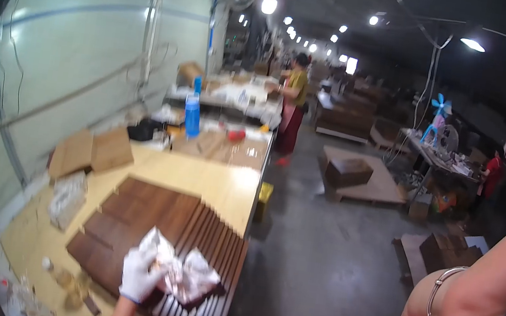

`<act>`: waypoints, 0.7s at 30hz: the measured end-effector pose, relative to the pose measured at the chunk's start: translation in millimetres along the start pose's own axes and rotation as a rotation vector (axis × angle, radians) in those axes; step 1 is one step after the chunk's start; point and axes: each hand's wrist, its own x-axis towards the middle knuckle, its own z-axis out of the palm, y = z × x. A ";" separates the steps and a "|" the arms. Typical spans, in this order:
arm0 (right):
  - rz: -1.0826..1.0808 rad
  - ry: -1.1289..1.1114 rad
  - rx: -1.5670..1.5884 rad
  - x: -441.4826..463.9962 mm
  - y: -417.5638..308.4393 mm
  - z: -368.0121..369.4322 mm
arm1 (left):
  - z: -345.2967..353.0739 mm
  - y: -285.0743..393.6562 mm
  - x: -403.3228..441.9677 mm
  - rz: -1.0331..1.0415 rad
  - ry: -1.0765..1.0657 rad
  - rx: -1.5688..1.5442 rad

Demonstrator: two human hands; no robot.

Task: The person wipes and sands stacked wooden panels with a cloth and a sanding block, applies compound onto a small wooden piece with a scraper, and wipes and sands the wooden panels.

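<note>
My left hand, in a white glove, grips a crumpled white cloth. The cloth rests on dark brown wooden boards, which lie in overlapping rows on the pale worktable. A row of narrow board edges runs down the right side of the stack. My bare right arm, with a metal bracelet around it, is bent upward at the right edge. The right hand itself is out of the frame.
Cardboard pieces, a clear plastic bag and a blue bottle sit along the table. A person stands at a farther table; another person is at the right. Pallets with brown stacks stand on the floor.
</note>
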 end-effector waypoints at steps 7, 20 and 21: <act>-0.167 0.044 0.125 42.1 -42.2 14.2 | -1.2 0.8 -0.9 -0.032 -0.035 -0.018; 0.211 -0.954 1.177 -231.5 -243.0 316.8 | 0.0 69.7 13.4 -0.251 0.160 -0.351; 0.762 -1.175 1.328 -246.4 -255.2 306.4 | 4.4 77.6 13.2 -0.228 0.002 -0.435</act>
